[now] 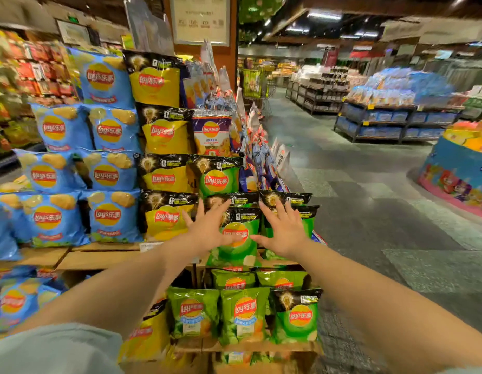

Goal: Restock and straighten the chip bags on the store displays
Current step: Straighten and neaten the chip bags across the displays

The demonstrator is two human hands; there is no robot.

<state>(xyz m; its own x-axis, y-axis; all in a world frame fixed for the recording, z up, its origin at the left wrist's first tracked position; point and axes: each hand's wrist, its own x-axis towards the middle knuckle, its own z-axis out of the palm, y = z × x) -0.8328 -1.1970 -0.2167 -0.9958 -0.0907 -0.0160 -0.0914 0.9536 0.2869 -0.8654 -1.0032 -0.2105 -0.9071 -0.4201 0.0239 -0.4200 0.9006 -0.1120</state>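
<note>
A: Fig. — step in hand? Straightening, by the look. Both hands at the green chip bag point(238, 238), front of the wooden shelf point(99, 259), middle tier, right end of the display.

B: Grip state? Left hand point(207, 229) spread, fingers straight, laid flat on the bag's left side w/ fingertips up near the black top band. Right hand point(284, 230) likewise spread, just beside the bag's right edge, over the next green bag point(304, 211) behind. No pinch, nothing lifted.

A: Bag's lie? Upright, leaning a little fwd; lower edge overhanging the shelf lip. Yellow bags point(164, 217) to the left, blue bags point(107, 215) further left, more green bags point(244, 314) on the tier below.

B: Next move, as a guess: press the bag back flush w/ neighbours, palms flat, light pressure only — air-filled, apt to slip or crush. Restock stock not in view.
</note>
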